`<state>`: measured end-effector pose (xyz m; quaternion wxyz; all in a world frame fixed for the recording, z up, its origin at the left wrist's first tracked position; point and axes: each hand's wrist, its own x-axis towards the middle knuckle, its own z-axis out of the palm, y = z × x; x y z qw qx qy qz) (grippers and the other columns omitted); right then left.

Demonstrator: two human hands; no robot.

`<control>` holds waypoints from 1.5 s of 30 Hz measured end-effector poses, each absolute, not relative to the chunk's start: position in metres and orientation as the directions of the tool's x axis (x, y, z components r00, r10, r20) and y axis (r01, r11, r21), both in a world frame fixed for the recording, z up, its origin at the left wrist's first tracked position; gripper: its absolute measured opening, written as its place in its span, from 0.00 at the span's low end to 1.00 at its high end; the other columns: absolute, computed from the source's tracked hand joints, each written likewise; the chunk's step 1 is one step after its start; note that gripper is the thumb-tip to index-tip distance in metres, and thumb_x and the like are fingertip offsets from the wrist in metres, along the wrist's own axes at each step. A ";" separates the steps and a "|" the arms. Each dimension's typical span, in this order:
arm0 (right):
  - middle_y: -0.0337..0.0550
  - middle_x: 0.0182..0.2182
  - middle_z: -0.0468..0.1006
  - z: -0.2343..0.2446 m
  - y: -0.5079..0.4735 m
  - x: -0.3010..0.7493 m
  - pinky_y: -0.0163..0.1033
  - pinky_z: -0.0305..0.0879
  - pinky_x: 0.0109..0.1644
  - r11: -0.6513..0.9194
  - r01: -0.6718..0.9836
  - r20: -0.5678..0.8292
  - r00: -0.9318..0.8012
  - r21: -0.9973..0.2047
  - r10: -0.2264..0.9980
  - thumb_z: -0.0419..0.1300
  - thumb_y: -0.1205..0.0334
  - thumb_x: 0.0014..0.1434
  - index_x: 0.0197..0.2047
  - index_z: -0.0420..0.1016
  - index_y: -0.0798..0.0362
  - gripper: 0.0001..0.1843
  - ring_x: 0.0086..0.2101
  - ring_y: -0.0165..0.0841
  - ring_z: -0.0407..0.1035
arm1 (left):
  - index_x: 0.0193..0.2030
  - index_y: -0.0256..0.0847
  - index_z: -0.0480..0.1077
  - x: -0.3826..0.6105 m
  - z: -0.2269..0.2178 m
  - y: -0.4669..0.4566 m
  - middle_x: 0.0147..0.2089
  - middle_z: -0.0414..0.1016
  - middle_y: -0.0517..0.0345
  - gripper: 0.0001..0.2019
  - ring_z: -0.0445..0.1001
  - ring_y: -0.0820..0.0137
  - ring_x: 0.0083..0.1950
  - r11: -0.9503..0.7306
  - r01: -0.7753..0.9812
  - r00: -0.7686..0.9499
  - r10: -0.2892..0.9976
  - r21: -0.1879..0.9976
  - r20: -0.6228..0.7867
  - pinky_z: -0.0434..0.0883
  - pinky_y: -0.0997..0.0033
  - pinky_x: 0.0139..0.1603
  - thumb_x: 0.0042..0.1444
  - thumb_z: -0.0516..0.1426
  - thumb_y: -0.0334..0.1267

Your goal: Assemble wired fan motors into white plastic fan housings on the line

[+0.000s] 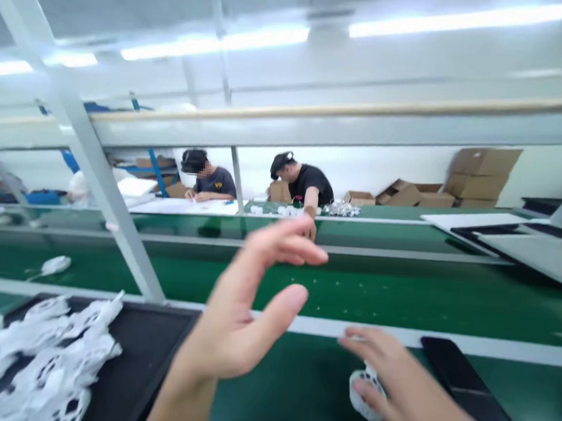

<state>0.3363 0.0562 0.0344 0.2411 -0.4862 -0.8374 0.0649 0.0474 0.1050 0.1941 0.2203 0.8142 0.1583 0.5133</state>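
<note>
Head view: left hand [229, 332] raised, fingers curved, thumb well apart from them. Right hand [399, 379] lower, thumb across a white part [358, 403] above or on the green work surface [297, 391]; cannot tell whether it grips. White pieces [49, 361] heaped at black tray [156, 336], far left.

single head-worn view, facing forward and slightly down across table [258, 401], left hand [239, 323] close-up at frame centre, right hand [395, 372] near at lower right, co-worker [312, 184] farther off just above centre, ceiling light [467, 21] at upper right
</note>
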 end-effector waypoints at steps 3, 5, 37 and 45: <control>0.53 0.62 0.76 0.016 0.074 0.334 0.62 0.74 0.57 0.600 0.747 0.185 -0.571 -0.288 0.800 0.58 0.38 0.70 0.66 0.74 0.39 0.27 0.60 0.57 0.71 | 0.74 0.55 0.59 0.090 0.160 0.171 0.64 0.73 0.54 0.24 0.73 0.59 0.63 -0.719 0.433 0.666 0.661 0.543 0.345 0.72 0.58 0.64 0.73 0.54 0.41; 0.52 0.59 0.79 -0.002 0.076 0.338 0.58 0.74 0.57 0.608 0.727 0.150 -0.595 -0.320 0.790 0.55 0.40 0.73 0.63 0.76 0.41 0.24 0.58 0.54 0.73 | 0.70 0.52 0.66 0.121 0.128 0.223 0.65 0.73 0.52 0.26 0.75 0.56 0.62 -0.593 0.665 0.645 0.763 0.455 0.052 0.73 0.56 0.63 0.67 0.62 0.44; 0.49 0.56 0.76 -0.009 0.068 0.380 0.56 0.60 0.62 0.342 0.794 0.320 -0.198 -0.502 0.927 0.49 0.66 0.73 0.59 0.70 0.50 0.16 0.58 0.45 0.66 | 0.78 0.52 0.38 0.136 -0.001 0.109 0.69 0.69 0.53 0.47 0.61 0.56 0.73 -0.738 0.393 0.797 0.571 0.549 0.197 0.42 0.43 0.78 0.57 0.61 0.32; 0.37 0.43 0.79 -0.012 0.057 0.341 0.53 0.56 0.56 0.446 0.697 0.349 -0.289 -0.562 0.891 0.71 0.56 0.64 0.49 0.75 0.44 0.13 0.45 0.40 0.72 | 0.73 0.50 0.49 0.129 -0.021 0.093 0.58 0.72 0.53 0.44 0.71 0.56 0.57 -0.593 0.478 0.634 0.743 0.648 0.212 0.63 0.48 0.63 0.54 0.66 0.36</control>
